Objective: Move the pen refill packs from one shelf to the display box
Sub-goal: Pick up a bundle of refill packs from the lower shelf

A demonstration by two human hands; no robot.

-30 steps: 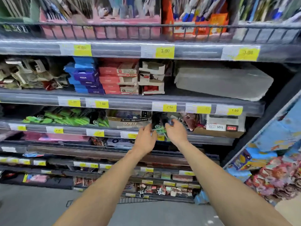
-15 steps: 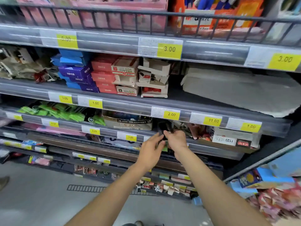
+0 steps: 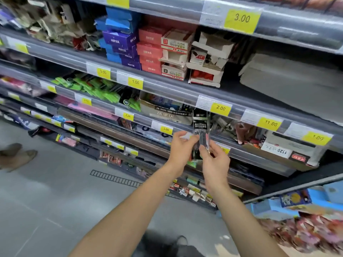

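Note:
A black pen refill pack (image 3: 200,125) with a clear lower half stands upright in front of the third shelf's edge. My left hand (image 3: 181,148) pinches its left side and my right hand (image 3: 215,160) grips its lower right edge. Just left of the pack, on that shelf, sits a cardboard display box (image 3: 165,110) with dark print on its front. Behind the pack, more packs (image 3: 222,123) lie jumbled on the shelf, partly hidden by the shelf lip.
Grey shelves carry yellow price tags (image 3: 220,108). Blue, purple and red boxes (image 3: 133,43) are stacked one shelf up, green packs (image 3: 96,88) lie left of the display box. A white box (image 3: 289,147) sits right. Another person's shoes (image 3: 14,154) stand on the floor, left.
Both hands have drawn back out of the shelf, lifting a black refill pack that now stands upright between them. The camera has moved closer and tilted down to the left.

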